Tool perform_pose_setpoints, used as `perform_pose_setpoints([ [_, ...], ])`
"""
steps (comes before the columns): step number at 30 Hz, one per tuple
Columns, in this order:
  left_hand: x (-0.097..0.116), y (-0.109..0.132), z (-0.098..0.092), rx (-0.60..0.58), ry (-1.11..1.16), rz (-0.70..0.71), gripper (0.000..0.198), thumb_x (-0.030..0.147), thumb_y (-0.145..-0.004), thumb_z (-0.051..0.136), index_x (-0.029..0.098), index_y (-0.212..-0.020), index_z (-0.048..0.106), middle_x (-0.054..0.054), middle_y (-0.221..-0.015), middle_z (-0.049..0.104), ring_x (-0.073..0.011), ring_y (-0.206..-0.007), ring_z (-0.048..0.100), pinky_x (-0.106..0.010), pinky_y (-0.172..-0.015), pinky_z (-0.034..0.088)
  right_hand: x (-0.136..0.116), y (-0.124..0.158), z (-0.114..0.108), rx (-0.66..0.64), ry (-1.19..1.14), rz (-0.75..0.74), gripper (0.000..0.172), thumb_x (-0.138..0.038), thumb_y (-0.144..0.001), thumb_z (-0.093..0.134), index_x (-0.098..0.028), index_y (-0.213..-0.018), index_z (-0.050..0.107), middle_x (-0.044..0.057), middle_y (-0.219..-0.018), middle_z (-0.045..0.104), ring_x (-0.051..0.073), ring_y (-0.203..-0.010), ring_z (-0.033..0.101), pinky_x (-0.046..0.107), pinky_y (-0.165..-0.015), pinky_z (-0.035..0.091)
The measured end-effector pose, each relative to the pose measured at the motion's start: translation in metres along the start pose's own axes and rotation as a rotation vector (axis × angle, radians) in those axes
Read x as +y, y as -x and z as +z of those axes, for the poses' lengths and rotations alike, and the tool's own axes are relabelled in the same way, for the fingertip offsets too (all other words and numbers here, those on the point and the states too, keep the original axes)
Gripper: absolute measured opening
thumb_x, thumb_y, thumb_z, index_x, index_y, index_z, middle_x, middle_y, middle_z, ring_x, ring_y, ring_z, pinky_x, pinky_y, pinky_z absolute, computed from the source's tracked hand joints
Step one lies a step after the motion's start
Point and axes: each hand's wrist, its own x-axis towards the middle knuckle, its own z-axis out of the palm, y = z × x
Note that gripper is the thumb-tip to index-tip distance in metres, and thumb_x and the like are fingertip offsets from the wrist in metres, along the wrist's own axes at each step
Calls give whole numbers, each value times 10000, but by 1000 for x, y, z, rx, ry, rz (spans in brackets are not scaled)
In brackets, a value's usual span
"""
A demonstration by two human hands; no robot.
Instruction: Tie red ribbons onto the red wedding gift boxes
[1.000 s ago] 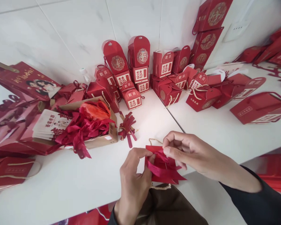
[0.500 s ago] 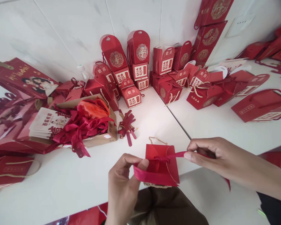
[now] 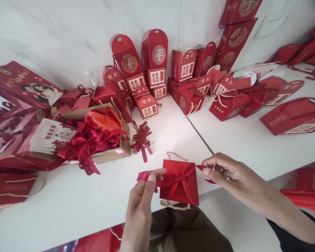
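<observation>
Left grip, right grip: ribbon | carton left | strips, stacked boxes beyond

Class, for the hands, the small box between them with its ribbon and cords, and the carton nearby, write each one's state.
Left hand: closed on the ribbon
Right hand: pinching the ribbon's other side
Ribbon: drawn across the box top, bunched mid-top; whether knotted, unclear
Small red box: flaps folded over
Gold cords: slack, at near and far sides
Carton: open, ribbons spilling out
</observation>
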Motion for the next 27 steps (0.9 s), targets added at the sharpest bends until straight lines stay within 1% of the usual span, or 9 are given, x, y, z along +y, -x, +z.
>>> perform_pose_setpoints([
  [4,-4,-2,4,21,79,-8,419,610,-833,736,224,-979,808,-74,-1080,735,-213,-1013,625,-315,-907,517,-5,1,8,50,2,-62,305,-584,-935,592,-299,-934,702,1,-897,610,159,-650,546,291,-582,432],
  [9,-4,-1,10,148,284,35,351,537,-768,832,196,-832,779,-18,-859,694,-110,-720,579,-211,-664,509,-3,3,12,77,-42,-35,340,-594,-986,544,-280,-893,635,-30,-692,530,168,-624,486,275,-572,406],
  [14,-11,-3,4,195,331,23,312,496,-746,859,202,-800,766,7,-735,661,-104,-672,581,-212,-715,539,4,4,12,110,-42,-8,356,-600,-1009,497,-266,-929,589,-40,-660,501,175,-616,495,289,-580,417],
  [17,-12,-2,-3,169,196,-11,410,593,-792,779,197,-902,788,-32,-786,696,-141,-725,607,-264,-765,551,1,5,12,116,-47,21,379,-625,-1006,487,-266,-953,596,-27,-690,549,189,-646,551,299,-588,447],
  [20,-4,3,-11,99,-84,4,484,629,-832,708,225,-1089,778,-52,-823,700,-190,-787,613,-293,-731,525,-5,6,13,114,-37,45,405,-643,-977,538,-279,-1142,599,-18,-751,607,201,-672,611,312,-615,490],
  [22,4,6,-16,38,-298,66,414,600,-830,715,237,-1020,778,-42,-772,671,-200,-752,581,-286,-647,470,-8,5,14,92,-45,17,457,-632,-970,566,-286,-1269,570,-9,-802,637,203,-696,635,316,-641,515],
  [23,6,7,-19,30,-391,109,356,573,-829,723,234,-927,764,-34,-739,651,-195,-719,556,-284,-620,440,-8,4,15,82,-39,-4,449,-621,-974,565,-286,-1273,581,-6,-807,640,200,-697,629,312,-639,519],
  [25,7,6,-22,93,-522,200,281,508,-831,736,235,-813,670,-3,-677,601,-176,-652,500,-281,-595,402,-8,3,16,78,-3,-37,372,-593,-990,550,-279,-1166,646,-3,-779,631,191,-686,603,293,-603,502],
  [27,4,3,-24,179,-568,290,250,434,-840,743,259,-956,608,35,-678,574,-163,-626,482,-274,-598,401,-7,2,16,90,45,-58,313,-552,-995,554,-271,-1041,681,-4,-743,618,185,-677,582,279,-580,481],
])
